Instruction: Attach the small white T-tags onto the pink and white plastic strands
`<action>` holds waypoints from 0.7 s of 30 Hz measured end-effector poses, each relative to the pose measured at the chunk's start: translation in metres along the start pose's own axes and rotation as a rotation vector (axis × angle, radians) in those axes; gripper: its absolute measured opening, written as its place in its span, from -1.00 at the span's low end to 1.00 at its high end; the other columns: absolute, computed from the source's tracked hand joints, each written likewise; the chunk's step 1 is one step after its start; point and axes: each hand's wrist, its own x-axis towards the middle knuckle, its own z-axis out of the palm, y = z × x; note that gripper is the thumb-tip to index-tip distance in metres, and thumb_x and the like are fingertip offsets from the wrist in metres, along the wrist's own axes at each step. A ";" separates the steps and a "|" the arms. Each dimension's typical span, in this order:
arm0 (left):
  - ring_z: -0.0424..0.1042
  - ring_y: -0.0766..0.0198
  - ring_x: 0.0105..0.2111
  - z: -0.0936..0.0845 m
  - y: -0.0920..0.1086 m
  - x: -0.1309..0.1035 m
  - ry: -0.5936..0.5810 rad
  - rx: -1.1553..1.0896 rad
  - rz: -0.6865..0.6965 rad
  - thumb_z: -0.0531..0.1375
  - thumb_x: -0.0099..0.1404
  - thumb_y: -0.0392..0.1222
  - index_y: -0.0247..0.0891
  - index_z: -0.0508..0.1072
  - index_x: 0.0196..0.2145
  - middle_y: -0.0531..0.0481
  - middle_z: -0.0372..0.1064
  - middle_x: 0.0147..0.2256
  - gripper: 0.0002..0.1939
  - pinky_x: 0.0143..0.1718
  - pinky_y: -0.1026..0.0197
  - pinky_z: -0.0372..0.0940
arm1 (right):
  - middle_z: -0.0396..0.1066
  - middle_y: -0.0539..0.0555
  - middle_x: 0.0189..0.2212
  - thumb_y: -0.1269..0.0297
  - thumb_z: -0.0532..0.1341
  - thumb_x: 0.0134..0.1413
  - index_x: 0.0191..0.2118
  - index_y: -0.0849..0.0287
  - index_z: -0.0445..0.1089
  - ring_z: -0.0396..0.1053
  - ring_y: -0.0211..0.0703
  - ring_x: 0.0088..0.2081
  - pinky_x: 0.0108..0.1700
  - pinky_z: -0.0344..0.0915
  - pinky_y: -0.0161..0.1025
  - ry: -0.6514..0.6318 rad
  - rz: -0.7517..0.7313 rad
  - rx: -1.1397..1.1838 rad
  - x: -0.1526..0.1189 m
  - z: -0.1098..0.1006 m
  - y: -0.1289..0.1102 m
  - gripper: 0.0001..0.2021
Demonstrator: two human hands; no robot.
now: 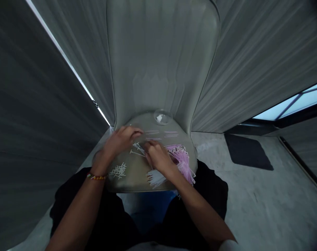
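My left hand (pixel 125 137) is blurred over the left part of the chair seat (pixel 137 174), its fingers pointing right; whether it holds anything is unclear. My right hand (pixel 157 154) is low over the middle of the seat, fingers bent down beside several loose white sticks (pixel 137 149) with T-shaped ends. What its fingertips grip, if anything, is hidden. A bundle of pink sticks (pixel 183 162) lies right of that hand, and white ones (pixel 155 178) lie below it. A small pile of short white pieces (pixel 118 170) sits at the seat's left. Thin pink sticks (pixel 171 134) lie in rows farther back.
A clear round dish (pixel 163 117) with a white scrap stands at the back of the seat, before the tall backrest (pixel 160 52). Grey panelled walls (pixel 252 62) rise on both sides. A dark mat (pixel 248 151) lies on the floor at right.
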 end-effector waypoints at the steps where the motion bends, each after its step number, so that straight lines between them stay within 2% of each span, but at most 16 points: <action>1: 0.50 0.13 -0.03 -0.004 -0.003 0.010 0.004 -0.037 0.015 0.14 0.44 -0.10 -0.06 0.57 0.00 -0.01 0.56 0.00 -0.73 0.00 0.14 0.32 | 0.42 0.22 0.07 0.36 0.07 0.37 0.07 0.17 0.40 0.39 0.00 0.08 0.08 0.30 -0.15 -0.046 0.009 -0.054 0.013 0.005 -0.002 -0.74; 4: 0.50 0.16 -0.03 -0.014 -0.016 0.025 0.049 -0.090 0.017 0.10 0.46 -0.10 -0.08 0.56 0.02 -0.01 0.56 -0.01 -0.71 0.02 0.14 0.31 | 0.42 0.28 0.05 0.37 0.07 0.36 0.08 0.22 0.38 0.42 0.06 0.04 0.02 0.33 -0.10 -0.067 0.033 -0.077 0.036 0.020 -0.004 -0.73; 7: 0.51 0.16 -0.03 -0.012 -0.030 0.022 0.096 -0.079 0.002 0.09 0.47 -0.11 -0.09 0.56 -0.01 -0.01 0.57 -0.03 -0.72 0.06 0.12 0.30 | 0.47 0.25 -0.01 0.33 0.10 0.35 0.02 0.19 0.41 0.47 0.05 -0.04 -0.04 0.33 -0.11 -0.062 0.038 -0.053 0.038 0.028 0.003 -0.77; 12: 0.53 0.15 -0.05 0.008 -0.043 0.008 -0.052 -0.123 0.007 0.12 0.45 -0.15 -0.12 0.56 -0.02 -0.01 0.58 -0.04 -0.74 -0.01 0.15 0.35 | 0.53 0.13 -0.14 0.25 0.16 0.33 -0.08 0.12 0.40 0.50 -0.07 -0.14 -0.11 0.30 -0.22 -0.026 0.025 0.035 0.029 0.026 0.021 -0.86; 14: 0.53 0.16 -0.03 0.012 -0.042 0.006 -0.056 -0.130 0.005 0.13 0.44 -0.16 -0.10 0.56 -0.01 0.01 0.57 -0.02 -0.74 -0.01 0.16 0.36 | 0.53 0.09 -0.17 0.28 0.13 0.35 -0.09 0.11 0.38 0.49 -0.14 -0.16 -0.12 0.29 -0.27 0.041 -0.005 0.132 0.027 0.021 0.028 -0.88; 18: 0.52 0.18 -0.04 0.014 -0.027 0.006 0.018 -0.165 0.022 0.11 0.47 -0.19 -0.08 0.57 -0.01 0.02 0.57 -0.05 -0.73 -0.02 0.18 0.34 | 0.47 0.00 -0.39 0.27 0.15 0.31 -0.19 0.14 0.37 0.41 -0.22 -0.40 -0.31 0.27 -0.30 0.251 -0.029 0.550 0.029 0.001 0.045 -0.91; 21: 0.52 0.20 -0.06 0.016 -0.014 0.011 0.026 -0.181 0.042 0.10 0.48 -0.19 -0.07 0.57 -0.02 0.04 0.57 -0.08 -0.73 -0.02 0.19 0.33 | 0.44 -0.01 -0.38 0.23 0.19 0.27 -0.14 0.13 0.38 0.41 -0.22 -0.40 -0.34 0.29 -0.30 0.351 -0.031 0.794 0.037 -0.021 0.059 -0.88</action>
